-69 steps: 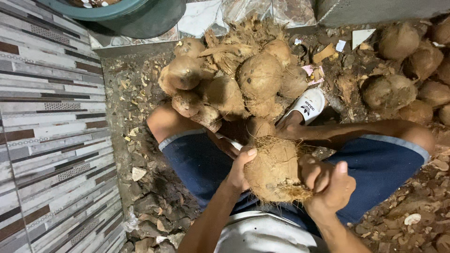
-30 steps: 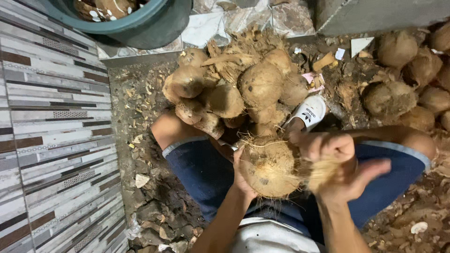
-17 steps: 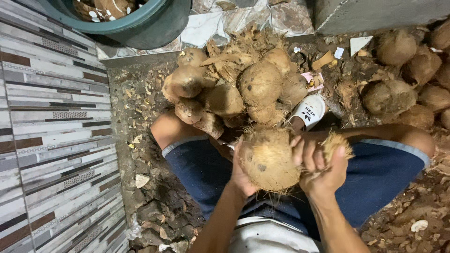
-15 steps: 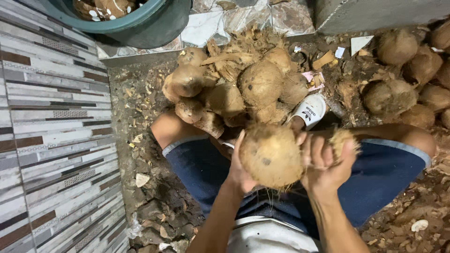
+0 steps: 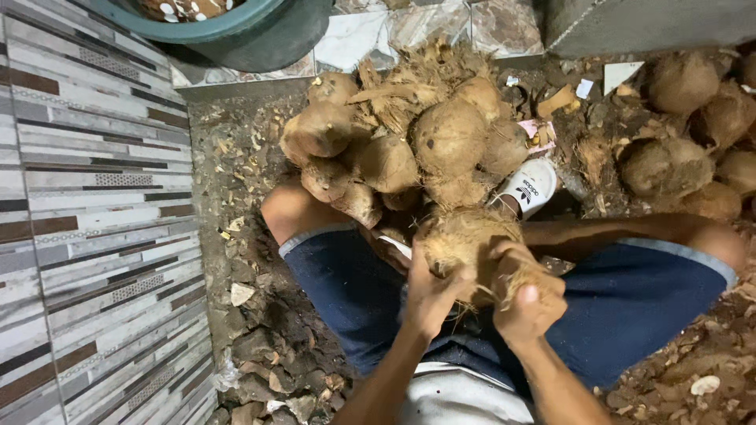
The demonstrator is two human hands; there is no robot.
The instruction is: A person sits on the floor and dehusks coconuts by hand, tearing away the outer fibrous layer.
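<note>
A: Nearest the camera, what are the hands doing?

B: The left hand [image 5: 429, 295] is clamped on the side of a round, brown, fibrous coconut [image 5: 465, 244] held over the lap, between the knees in dark blue shorts [image 5: 346, 291]. The right hand [image 5: 529, 303] is closed tight on a tuft of pale husk fibre [image 5: 516, 275] at the nut's near side.

A: How far along does the husking look?

B: I'd judge partway: loose fibre clings to this one, and the heap of rough brown coconuts [image 5: 409, 138] beyond the knees looks mostly stripped. More brown nuts [image 5: 693, 157] lie at the right edge of the dirt floor.

A: Anything hard to make out?

B: The held nut's underside is hidden by the hands. A white sandal [image 5: 526, 187] shows only in part, and the teal plastic tub [image 5: 236, 27] at the far edge is cut off, its contents unclear
</note>
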